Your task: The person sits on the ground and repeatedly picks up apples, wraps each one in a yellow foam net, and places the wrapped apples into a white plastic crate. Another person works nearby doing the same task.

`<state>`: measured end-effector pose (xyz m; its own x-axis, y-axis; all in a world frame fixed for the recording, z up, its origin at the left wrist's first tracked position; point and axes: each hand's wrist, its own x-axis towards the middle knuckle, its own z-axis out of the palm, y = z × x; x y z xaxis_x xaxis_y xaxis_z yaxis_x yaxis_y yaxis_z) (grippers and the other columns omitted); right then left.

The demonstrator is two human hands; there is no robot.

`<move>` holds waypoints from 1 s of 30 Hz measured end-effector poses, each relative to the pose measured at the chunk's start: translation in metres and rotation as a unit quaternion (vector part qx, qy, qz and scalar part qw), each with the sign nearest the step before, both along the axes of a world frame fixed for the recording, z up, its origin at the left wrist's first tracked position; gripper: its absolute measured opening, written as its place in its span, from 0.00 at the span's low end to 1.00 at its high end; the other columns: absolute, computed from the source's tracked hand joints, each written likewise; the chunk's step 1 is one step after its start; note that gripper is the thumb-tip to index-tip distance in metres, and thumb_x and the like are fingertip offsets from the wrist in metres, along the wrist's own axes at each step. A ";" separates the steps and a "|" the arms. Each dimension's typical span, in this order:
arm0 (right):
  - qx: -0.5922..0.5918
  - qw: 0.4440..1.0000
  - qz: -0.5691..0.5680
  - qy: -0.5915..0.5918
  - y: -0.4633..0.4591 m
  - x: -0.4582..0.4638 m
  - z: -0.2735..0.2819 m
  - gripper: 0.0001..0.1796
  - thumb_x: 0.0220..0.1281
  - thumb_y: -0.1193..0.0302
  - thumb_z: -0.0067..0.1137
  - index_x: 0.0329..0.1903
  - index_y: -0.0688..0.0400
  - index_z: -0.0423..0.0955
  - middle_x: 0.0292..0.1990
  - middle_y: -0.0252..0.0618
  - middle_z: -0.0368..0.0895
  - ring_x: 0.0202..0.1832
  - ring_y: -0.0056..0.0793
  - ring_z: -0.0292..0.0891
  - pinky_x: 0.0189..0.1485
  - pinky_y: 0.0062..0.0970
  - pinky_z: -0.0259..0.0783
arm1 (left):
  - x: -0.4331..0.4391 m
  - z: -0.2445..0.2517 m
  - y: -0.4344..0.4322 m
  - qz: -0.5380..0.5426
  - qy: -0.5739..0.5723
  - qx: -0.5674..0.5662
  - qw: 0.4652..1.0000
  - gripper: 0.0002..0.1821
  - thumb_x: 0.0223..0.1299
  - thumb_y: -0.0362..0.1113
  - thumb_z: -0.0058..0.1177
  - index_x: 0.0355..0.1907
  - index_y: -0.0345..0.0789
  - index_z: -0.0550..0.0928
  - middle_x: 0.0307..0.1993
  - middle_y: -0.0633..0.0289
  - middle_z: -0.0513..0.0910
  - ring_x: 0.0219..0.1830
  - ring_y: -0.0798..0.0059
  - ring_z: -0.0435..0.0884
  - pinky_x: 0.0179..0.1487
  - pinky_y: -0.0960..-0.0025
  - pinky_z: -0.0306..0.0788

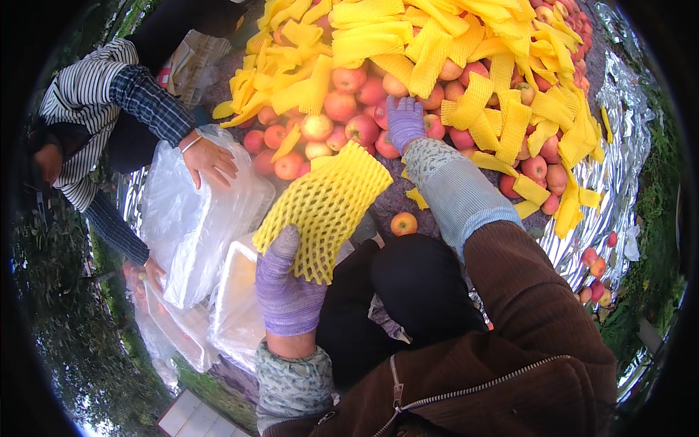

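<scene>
In a purple knitted glove, my left hand (289,284) grips the lower end of a yellow foam net sleeve (327,207), which stands up open and spread. My right hand (405,120), gloved alike, reaches out to the pile and rests on or just over red apples (363,129); its fingertips are among them, and whether it grips one cannot be told. Many flat yellow foam nets (374,41) lie over the apples beyond my hands. A single apple (404,224) lies apart, near my knee.
At the left, a co-worker's hand (210,158) lies over a white foam box (191,218) in clear plastic. Another plastic-lined white box (235,306) stands beside my left hand. Silver foil (617,142) and loose apples (598,266) are at the right.
</scene>
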<state>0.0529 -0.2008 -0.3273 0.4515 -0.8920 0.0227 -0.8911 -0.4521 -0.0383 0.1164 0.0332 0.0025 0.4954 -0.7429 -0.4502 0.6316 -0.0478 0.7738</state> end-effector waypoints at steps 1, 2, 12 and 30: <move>0.012 1.000 -0.003 0.002 -0.001 -0.002 0.002 0.39 0.41 0.57 0.66 0.59 0.54 0.63 0.51 0.46 0.71 0.56 0.42 0.65 0.59 0.44 0.58 | 0.001 0.000 -0.001 0.002 -0.010 -0.005 1.000 0.29 0.61 0.39 0.52 0.60 0.25 0.66 0.55 0.47 0.74 0.56 0.58 0.75 0.61 0.60 0.68; 0.004 1.000 0.007 -0.027 -0.001 -0.005 0.006 0.46 0.35 0.55 0.69 0.60 0.54 0.60 0.50 0.46 0.71 0.56 0.43 0.65 0.60 0.45 0.58 | 0.001 0.000 -0.002 0.004 -0.019 -0.003 1.000 0.29 0.61 0.39 0.52 0.60 0.25 0.67 0.55 0.48 0.75 0.56 0.58 0.75 0.62 0.60 0.68; 0.392 0.849 0.025 -0.352 0.032 -0.051 0.138 0.47 0.37 0.48 0.69 0.59 0.58 0.62 0.48 0.50 0.75 0.49 0.39 0.75 0.53 0.37 0.68 | 0.009 -0.014 -0.007 -0.051 -0.102 -0.039 0.993 0.25 0.54 0.32 0.58 0.55 0.28 0.73 0.46 0.57 0.80 0.46 0.72 0.80 0.49 0.72 0.73; 0.674 0.397 -0.112 -0.613 0.161 -0.151 0.327 0.19 0.67 0.59 0.48 0.50 0.60 0.67 0.44 0.48 0.74 0.40 0.37 0.76 0.42 0.36 0.76 | -0.052 0.025 0.046 -0.203 0.166 -0.268 0.927 0.48 0.46 0.64 0.57 0.67 0.41 0.60 0.63 0.48 0.65 0.62 0.49 0.67 0.63 0.46 0.64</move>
